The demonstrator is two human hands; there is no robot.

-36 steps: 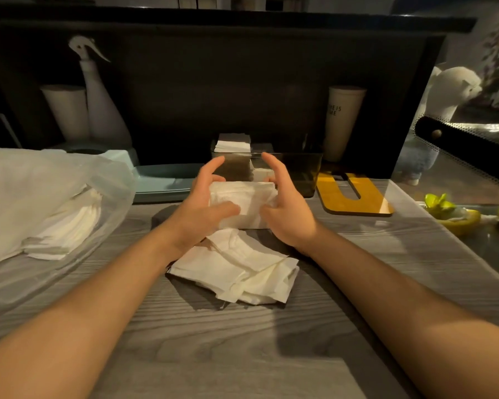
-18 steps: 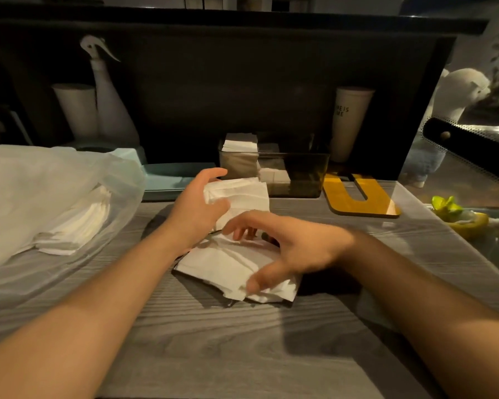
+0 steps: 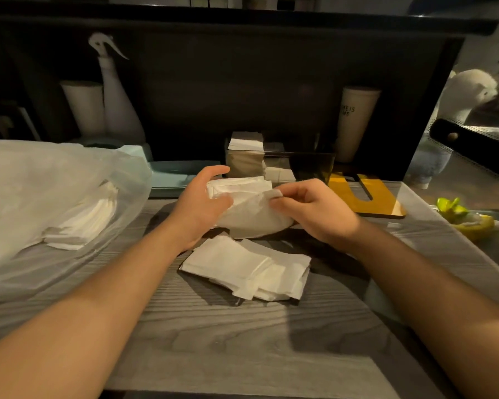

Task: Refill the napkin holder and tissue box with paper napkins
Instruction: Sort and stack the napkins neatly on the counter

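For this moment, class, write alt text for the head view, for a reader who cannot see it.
A person's left hand grips a stack of napkins while the right hand pinches one napkin against it, above a loose napkin pile on a grey table. Behind them stands a part-filled clear holder.

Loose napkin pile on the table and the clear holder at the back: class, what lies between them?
In the head view, between the loose napkin pile and the clear holder, the left hand and right hand hold a napkin stack.
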